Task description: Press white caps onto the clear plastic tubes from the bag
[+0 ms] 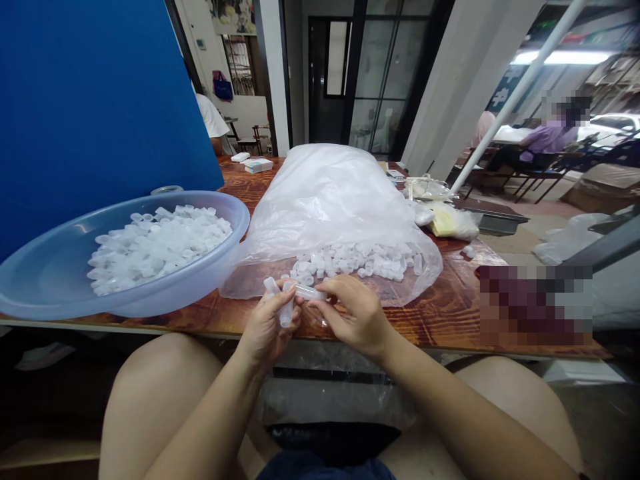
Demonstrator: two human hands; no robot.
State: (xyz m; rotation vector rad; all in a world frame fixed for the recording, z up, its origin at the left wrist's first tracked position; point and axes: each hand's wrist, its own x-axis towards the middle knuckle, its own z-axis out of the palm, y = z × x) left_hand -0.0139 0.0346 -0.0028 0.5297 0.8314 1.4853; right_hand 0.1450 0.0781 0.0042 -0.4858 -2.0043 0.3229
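Note:
Between my two hands is a clear plastic tube (309, 293), lying sideways, its right end pinched by my right hand (357, 310). My left hand (273, 320) is closed around more of these tubes; one cloudy tube (286, 313) points down between its fingers and another pokes out at the upper left. Just beyond my hands, small white plastic caps (350, 261) spill from the mouth of a big clear plastic bag (325, 193). To the left a blue translucent basin (200, 290) holds a heap of similar whitish plastic pieces (160, 247).
The wooden table (435, 327) ends just before my knees. A blue panel (100, 93) rises behind the basin. Plastic packets (450, 221) lie at the right back, with a few loose pieces (468, 252) nearby. Other people sit in the background, one in purple (547, 141).

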